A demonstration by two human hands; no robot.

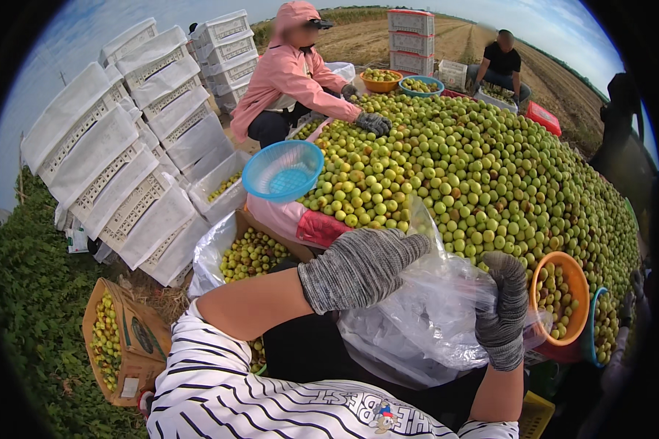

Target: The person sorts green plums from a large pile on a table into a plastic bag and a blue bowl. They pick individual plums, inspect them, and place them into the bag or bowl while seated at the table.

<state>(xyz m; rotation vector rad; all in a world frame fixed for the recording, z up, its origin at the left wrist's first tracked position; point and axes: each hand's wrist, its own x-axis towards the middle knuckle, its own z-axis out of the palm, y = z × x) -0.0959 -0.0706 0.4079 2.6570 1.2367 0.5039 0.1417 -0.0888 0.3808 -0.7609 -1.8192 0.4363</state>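
My left hand (359, 269), in a grey knit glove, grips the top of a crumpled clear plastic bag (417, 336) at the middle of the view, fingers closed on it. My right hand (502, 307), gloved the same, pinches the bag's other side. Just beyond both hands lies a big heap of green jujube-like fruit (461, 168). An orange basket (578, 300) of fruit stands right of my right hand. A lined box of fruit (249, 256) sits left of my left hand.
A blue basket (284, 172) rests on the heap's edge near a pink-jacketed co-worker (293, 88). Another person (499, 69) crouches at the back right. White crates (110, 161) are stacked at left, above a cardboard box (150, 344) of fruit. A blurred arm (622, 336) is at far right.
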